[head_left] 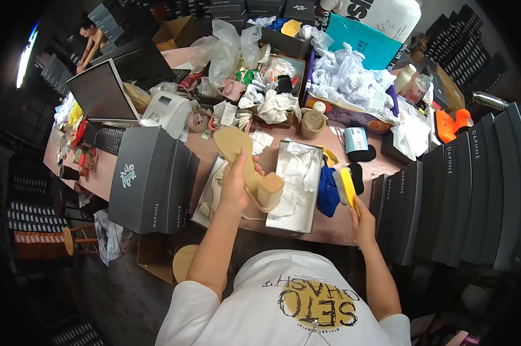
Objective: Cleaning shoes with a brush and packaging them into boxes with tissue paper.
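Note:
My left hand (235,180) is closed around a beige heeled sandal (270,192), tipped so its sole and block heel face up. In my right hand (362,222) is a brush with a yellow handle (349,190); its pale bristles point left. Between the hands lies an open shoe box (297,184) lined with white tissue paper. A bunched blue cloth (328,193) lies just right of this box, near the brush. Partly behind my left forearm, another open box holds a pale shoe (212,190).
Dark grey shoe boxes (142,179) stand at the left, and a long row of shoe boxes (454,196) at the right. Farther back are a bin of crumpled white paper (353,75), a label printer (166,109), a monitor (103,92) and a beige jar (313,123). Another person (92,43) is at far left.

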The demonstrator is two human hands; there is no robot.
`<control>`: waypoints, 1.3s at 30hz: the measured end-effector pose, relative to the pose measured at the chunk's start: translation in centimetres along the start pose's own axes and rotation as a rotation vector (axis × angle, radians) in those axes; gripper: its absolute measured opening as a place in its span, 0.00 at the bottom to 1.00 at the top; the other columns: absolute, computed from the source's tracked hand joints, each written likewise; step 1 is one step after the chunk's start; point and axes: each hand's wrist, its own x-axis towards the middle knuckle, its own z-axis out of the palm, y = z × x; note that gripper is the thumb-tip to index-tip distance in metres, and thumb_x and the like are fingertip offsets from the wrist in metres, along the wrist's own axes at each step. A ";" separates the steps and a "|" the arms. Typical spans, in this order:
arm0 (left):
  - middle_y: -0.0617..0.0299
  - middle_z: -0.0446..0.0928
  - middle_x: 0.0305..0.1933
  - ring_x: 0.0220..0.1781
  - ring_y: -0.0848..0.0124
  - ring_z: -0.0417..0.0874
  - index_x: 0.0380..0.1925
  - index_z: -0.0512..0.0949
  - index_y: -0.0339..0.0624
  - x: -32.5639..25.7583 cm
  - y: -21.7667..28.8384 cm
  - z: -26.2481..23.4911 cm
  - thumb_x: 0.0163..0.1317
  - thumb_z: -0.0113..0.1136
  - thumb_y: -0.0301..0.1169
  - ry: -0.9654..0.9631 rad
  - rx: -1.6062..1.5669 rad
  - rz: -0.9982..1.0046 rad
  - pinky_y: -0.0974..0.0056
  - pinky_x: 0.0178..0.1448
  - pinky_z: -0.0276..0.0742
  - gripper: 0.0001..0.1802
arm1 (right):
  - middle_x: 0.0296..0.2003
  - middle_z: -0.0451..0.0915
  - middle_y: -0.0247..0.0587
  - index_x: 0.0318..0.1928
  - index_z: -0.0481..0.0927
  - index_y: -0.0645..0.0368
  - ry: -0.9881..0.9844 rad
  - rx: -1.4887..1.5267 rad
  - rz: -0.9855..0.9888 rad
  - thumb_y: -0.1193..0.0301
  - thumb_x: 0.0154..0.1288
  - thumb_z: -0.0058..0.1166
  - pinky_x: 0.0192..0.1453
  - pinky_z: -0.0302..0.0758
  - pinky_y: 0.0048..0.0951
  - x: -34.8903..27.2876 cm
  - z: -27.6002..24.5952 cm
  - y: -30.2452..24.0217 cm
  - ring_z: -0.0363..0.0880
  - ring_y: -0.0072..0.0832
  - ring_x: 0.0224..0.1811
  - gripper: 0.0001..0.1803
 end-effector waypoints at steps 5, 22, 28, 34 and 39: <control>0.57 0.77 0.41 0.41 0.66 0.78 0.47 0.70 0.44 0.8 -2.5 -1.8 0.67 0.52 0.43 0.081 -0.255 -0.185 0.60 0.46 0.78 0.17 | 0.64 0.60 0.61 0.66 0.58 0.65 -0.122 0.187 -0.214 0.66 0.55 0.64 0.67 0.60 0.43 3.3 1.8 -7.9 0.62 0.53 0.64 0.42; 0.54 0.74 0.52 0.53 0.68 0.77 0.56 0.66 0.35 -3.4 -4.7 0.1 0.68 0.50 0.34 -0.260 0.123 0.044 0.62 0.61 0.72 0.20 | 0.52 0.77 0.44 0.62 0.67 0.55 -0.964 2.450 0.573 0.51 0.71 0.35 0.56 0.74 0.47 2.6 7.9 -13.1 0.78 0.38 0.50 0.28; 0.49 0.71 0.54 0.56 0.54 0.76 0.57 0.63 0.35 -0.7 -5.4 2.2 0.69 0.47 0.33 -0.084 -0.203 0.032 0.53 0.60 0.74 0.20 | 0.51 0.75 0.43 0.70 0.52 0.54 -0.524 2.151 0.967 0.45 0.73 0.23 0.62 0.64 0.47 3.0 5.2 -16.9 0.77 0.37 0.48 0.35; 0.51 0.72 0.53 0.55 0.55 0.77 0.59 0.61 0.40 2.9 -6.5 0.4 0.70 0.48 0.33 -0.017 -0.176 0.185 0.54 0.58 0.75 0.20 | 0.32 0.77 0.35 0.60 0.69 0.58 -0.896 0.969 0.315 0.64 0.67 0.53 0.41 0.71 0.22 -2.5 2.7 -12.9 0.74 0.18 0.33 0.23; 0.55 0.71 0.51 0.52 0.60 0.78 0.58 0.61 0.39 2.7 -6.8 -2.8 0.70 0.46 0.30 -0.047 -0.069 0.065 0.56 0.57 0.75 0.18 | 0.26 0.79 0.42 0.38 0.81 0.63 -0.310 0.416 0.045 0.73 0.59 0.58 0.36 0.72 0.27 -0.7 -3.9 -10.9 0.78 0.29 0.30 0.08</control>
